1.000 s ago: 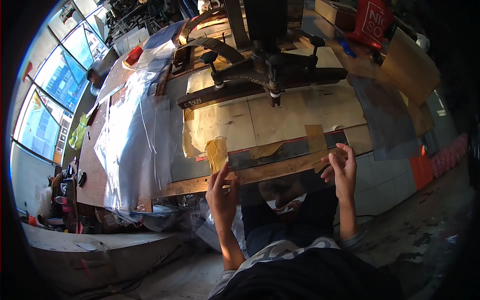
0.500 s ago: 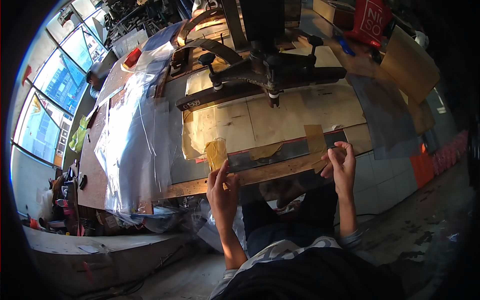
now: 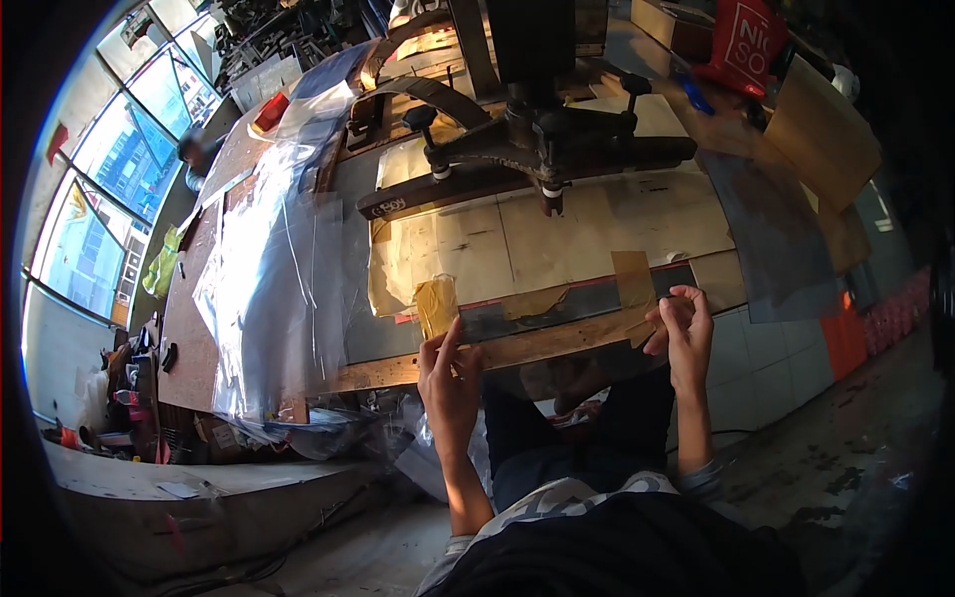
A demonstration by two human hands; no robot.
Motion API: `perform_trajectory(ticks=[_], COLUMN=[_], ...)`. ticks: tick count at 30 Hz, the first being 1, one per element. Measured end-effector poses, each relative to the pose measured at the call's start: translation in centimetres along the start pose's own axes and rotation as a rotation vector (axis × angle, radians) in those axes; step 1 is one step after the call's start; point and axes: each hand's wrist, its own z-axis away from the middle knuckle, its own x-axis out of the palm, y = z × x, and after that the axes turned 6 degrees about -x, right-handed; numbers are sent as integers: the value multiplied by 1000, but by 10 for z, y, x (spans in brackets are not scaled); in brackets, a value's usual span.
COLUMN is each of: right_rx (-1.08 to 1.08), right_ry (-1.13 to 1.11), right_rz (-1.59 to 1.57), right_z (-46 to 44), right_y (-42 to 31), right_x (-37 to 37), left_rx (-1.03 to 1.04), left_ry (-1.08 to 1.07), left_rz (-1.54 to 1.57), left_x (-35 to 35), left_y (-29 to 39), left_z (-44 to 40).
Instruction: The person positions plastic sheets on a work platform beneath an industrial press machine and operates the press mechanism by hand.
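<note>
My left hand point(image 3: 451, 388) is closed at the front edge of the bench, its index finger pointing up by a yellow tape tab point(image 3: 435, 306). My right hand point(image 3: 686, 333) is pinched beside a brown tape strip point(image 3: 633, 281). Between the two hands a faint haze over my legs looks like a clear plastic sheet point(image 3: 557, 373), held at its sides; its outline is hard to make out. Beyond the hands lies a pale, paper-covered board point(image 3: 577, 234) with a dark strip along its near edge. A black metal clamp frame point(image 3: 537, 164) stands over this board.
Shiny clear sheets point(image 3: 264, 289) are piled on the left of the bench. Another translucent sheet point(image 3: 771, 239) hangs over the right edge, near a cardboard piece point(image 3: 824, 134) and a red bag point(image 3: 744, 48). A wooden rail point(image 3: 388, 373) borders the front. Another person point(image 3: 199, 154) is at the far left.
The camera view has shifted slightly, so the bench appears a little lower and further right. Both hands keep nearly the same pose and place.
</note>
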Motion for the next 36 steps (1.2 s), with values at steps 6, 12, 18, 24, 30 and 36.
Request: perform_trajectory(ticks=[6,12,18,24,30,36], right_rx=[8,-6,-8,14,31,-431], right_ry=[34,28,6,-17,-55,104], right_rz=[-3,-14,-28,-24,5,1023], right_z=[6,-2,-3,-3,-2,7], right_y=[3,0,4,2,-4,-24], right_x=[-3,0,-2,-4,-9,-5], left_rx=[-14,29,18,-9,-49,-16], left_ry=[-12,5,5,1,-21,149], left_rz=[13,-14,-7,-39,-21,-302], left_x=[0,1,3,1,1,-4], left_y=[2,4,1,9,8,28], left_z=[4,3,3,2,5,14])
